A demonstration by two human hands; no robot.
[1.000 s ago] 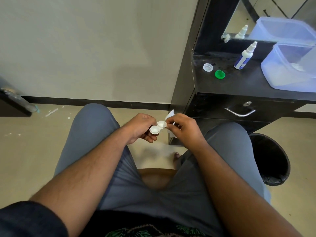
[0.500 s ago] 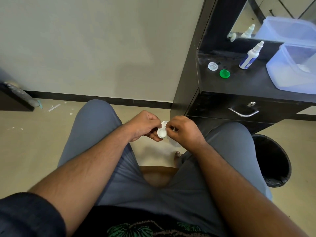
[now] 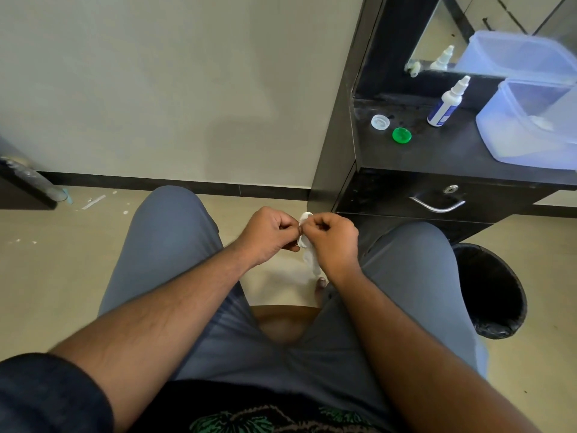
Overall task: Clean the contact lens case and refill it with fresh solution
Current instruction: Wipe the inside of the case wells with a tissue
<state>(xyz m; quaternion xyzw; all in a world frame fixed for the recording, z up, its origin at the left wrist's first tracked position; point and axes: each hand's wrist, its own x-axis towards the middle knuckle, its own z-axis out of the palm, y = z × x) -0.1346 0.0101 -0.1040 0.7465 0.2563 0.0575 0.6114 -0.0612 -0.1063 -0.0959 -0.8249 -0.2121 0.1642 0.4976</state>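
Above my knees, my left hand point(image 3: 268, 234) grips the white contact lens case point(image 3: 303, 230), which stands on edge and is mostly hidden between my hands. My right hand point(image 3: 334, 242) pinches a white tissue point(image 3: 312, 260) against the case; the tissue's tail hangs below my fingers. On the black dresser top point(image 3: 437, 151) lie a clear white cap point(image 3: 380, 122) and a green cap point(image 3: 401, 135). A white solution bottle point(image 3: 445, 104) with a blue label stands further right.
A clear blue plastic tub point(image 3: 527, 126) sits at the dresser's right, below a mirror point(image 3: 452, 32). The drawer has a metal handle point(image 3: 437, 206). A black waste bin point(image 3: 496, 292) stands on the floor beside my right knee. A wall is ahead.
The case has turned from lying flat with both wells showing to standing on edge. My hands have closed together around it, and the tissue now hangs below my right hand.
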